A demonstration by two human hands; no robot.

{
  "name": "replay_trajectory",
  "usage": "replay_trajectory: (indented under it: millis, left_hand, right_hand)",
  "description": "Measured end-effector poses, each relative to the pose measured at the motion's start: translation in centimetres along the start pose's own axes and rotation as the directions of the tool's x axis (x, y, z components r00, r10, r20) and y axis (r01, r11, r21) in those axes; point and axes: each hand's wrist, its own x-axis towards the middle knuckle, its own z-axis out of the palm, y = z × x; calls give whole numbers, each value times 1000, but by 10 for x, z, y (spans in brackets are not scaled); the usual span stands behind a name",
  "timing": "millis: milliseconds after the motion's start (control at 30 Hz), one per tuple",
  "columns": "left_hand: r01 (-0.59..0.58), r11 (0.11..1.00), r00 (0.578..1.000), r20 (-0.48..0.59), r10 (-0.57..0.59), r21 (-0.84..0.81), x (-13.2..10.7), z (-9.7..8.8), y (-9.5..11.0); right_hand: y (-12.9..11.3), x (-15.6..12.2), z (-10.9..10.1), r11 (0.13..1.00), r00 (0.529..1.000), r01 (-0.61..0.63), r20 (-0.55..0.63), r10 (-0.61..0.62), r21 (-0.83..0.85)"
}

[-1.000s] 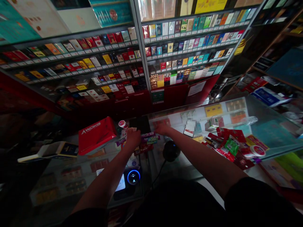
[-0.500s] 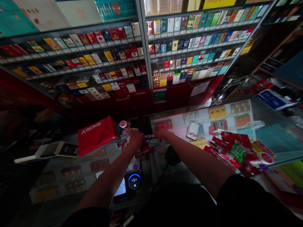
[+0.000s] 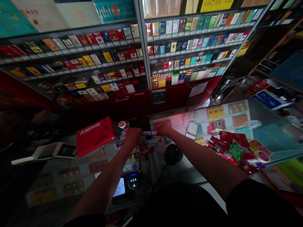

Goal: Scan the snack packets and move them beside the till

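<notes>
A slim purple stick-shaped pack point(image 3: 149, 133) spans the gap between my hands over the glass counter. My left hand point(image 3: 134, 136) is closed at its left end. My right hand point(image 3: 164, 129) has its fingers pinched at the right end. Just below lie a green stick pack point(image 3: 153, 143) and other small packs, partly hidden by my left hand and forearm. A round white-and-red tub point(image 3: 122, 125) stands beside my left hand, near a red AWDKG box point(image 3: 96, 137).
At the right, a pile of red and green packets point(image 3: 235, 150) lies on the glass counter point(image 3: 279, 135). A black round device point(image 3: 173, 154) and a payment terminal point(image 3: 133, 181) stand close to me. Shelves of cigarette packs point(image 3: 113, 56) rise behind the counter.
The purple stick pack now shows plainly between my hands, raised slightly above the other packs. My right hand has shifted a little, and the view has moved slightly.
</notes>
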Motion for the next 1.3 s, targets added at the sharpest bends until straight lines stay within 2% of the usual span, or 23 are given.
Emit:
replay_trajectory:
  millis: [100, 200, 300, 400, 533, 667, 733, 800, 900, 1200, 1300]
  left_hand:
    - [38, 980, 999, 21, -34, -197, 0, -7, 2]
    - [96, 900, 994, 84, -66, -425, 2, -11, 7]
    - [169, 747, 983, 162, -83, -643, 3, -15, 16]
    - [224, 556, 974, 198, -106, -800, 5, -17, 24]
    - [278, 315, 955, 226, -192, -907, 10, -11, 33]
    - [338, 48, 917, 318, -241, -940, 18, 1, 42]
    - [360, -51, 901, 362, -238, -931, 23, 5, 47]
    - [370, -110, 894, 386, -227, -923, 27, 8, 54]
    - [361, -107, 904, 376, -204, -926, 32, 10, 66]
    - [337, 88, 933, 319, -166, -937, 44, 23, 93]
    - [326, 115, 940, 309, -144, -938, 46, 28, 100]
  right_hand:
    - [3, -13, -10, 995, 997, -76, -14, 77, 65]
    - [5, -28, -24, 959, 982, -169, -47, 184, 230]
    - [9, -44, -39, 884, 958, -216, -88, 275, 414]
    - [14, -60, -49, 840, 943, -204, -129, 307, 503]
    - [20, -78, -58, 809, 921, -166, -204, 331, 564]
    - [28, -92, -63, 775, 887, -178, -242, 393, 606]
    - [32, -100, -64, 767, 879, -159, -265, 396, 621]
    - [37, -108, -65, 756, 872, -130, -289, 395, 642]
    - [45, -120, -65, 733, 853, -93, -326, 407, 673]
    - [71, -148, -53, 710, 811, -20, -404, 424, 704]
    - [80, -154, -46, 711, 797, -11, -423, 431, 703]
